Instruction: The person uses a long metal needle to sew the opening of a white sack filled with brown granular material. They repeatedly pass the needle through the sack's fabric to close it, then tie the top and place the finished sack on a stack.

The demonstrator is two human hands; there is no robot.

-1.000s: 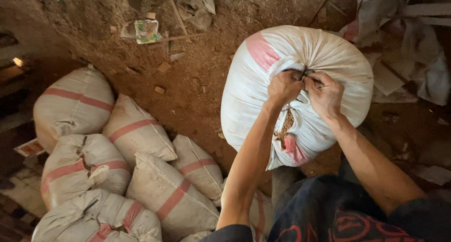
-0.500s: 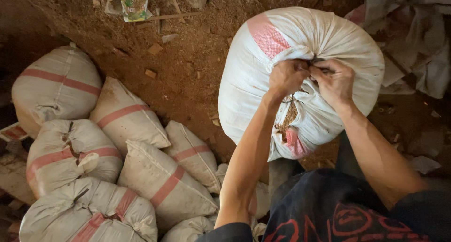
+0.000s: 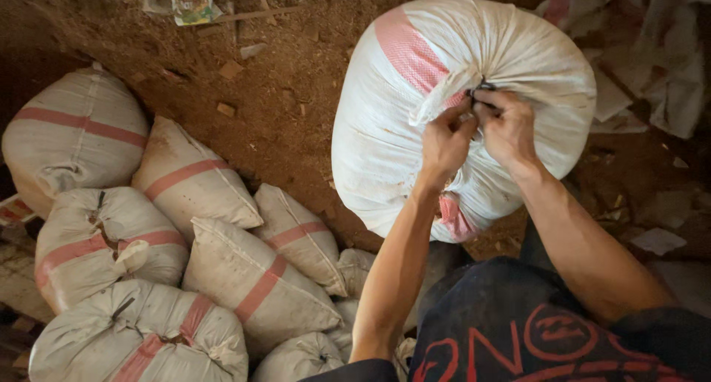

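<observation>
A full white woven sack point(image 3: 385, 130) with a pink stripe stands upright on the dirt floor in front of me. Its mouth is gathered into a bunch at the top. My left hand point(image 3: 444, 141) pinches the gathered cloth from the left. My right hand point(image 3: 507, 126) presses against it from the right, fingers closed on a thin dark tie point(image 3: 481, 85) at the sack's neck. Both forearms reach up from the bottom of the view.
Several tied white sacks with pink stripes point(image 3: 222, 278) lie piled at the lower left. Brown dirt floor point(image 3: 281, 108) holds stones and a crumpled wrapper point(image 3: 191, 0). Empty sacks and scraps point(image 3: 666, 85) lie at the right. My dark printed shirt point(image 3: 533, 330) fills the bottom.
My hands have stayed on the sack's neck, working the tie. The view has shifted so the sack and hands sit a little further right and higher.
</observation>
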